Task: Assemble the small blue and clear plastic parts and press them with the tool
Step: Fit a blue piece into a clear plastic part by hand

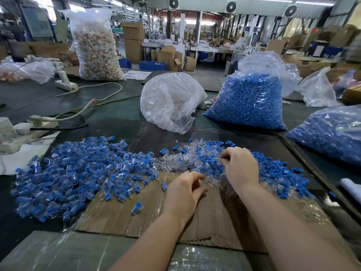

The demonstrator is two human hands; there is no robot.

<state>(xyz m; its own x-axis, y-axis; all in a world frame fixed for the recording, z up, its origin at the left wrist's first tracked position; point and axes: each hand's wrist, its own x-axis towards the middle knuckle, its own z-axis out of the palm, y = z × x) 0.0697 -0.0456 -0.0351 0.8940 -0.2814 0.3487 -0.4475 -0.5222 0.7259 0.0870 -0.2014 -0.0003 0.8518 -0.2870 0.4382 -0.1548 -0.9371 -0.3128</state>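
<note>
At the far left a slumped clear bag [25,70] holds pale orange and white pieces, and beside it a white power strip [65,83] trails its cord across the dark table [117,112]. A tall upright sack [95,45] behind is packed with more orange and white bits. Nearer, a wide heap of assembled blue-and-clear parts [78,173] spreads over the table and onto a taped sheet of cardboard [136,212]; one assembled piece [137,208] lies alone on the cardboard.

In the middle stands a crumpled clear bag [170,100], its contents too faint to tell. Below it a pile of loose clear shells [175,159] mixes with loose blue inserts [273,169] to the right.

The left hand [183,192] hovers at the pile's near edge, fingers curled, thumb toward forefinger; whether it holds anything cannot be told. The right hand [241,167] reaches into the mixed pile, fingertips bent and pinching among the pieces, though what they have is hidden.

Further right an open bag [252,100] is full of blue inserts, and another bag of them [332,135] lies at the right edge.
</note>
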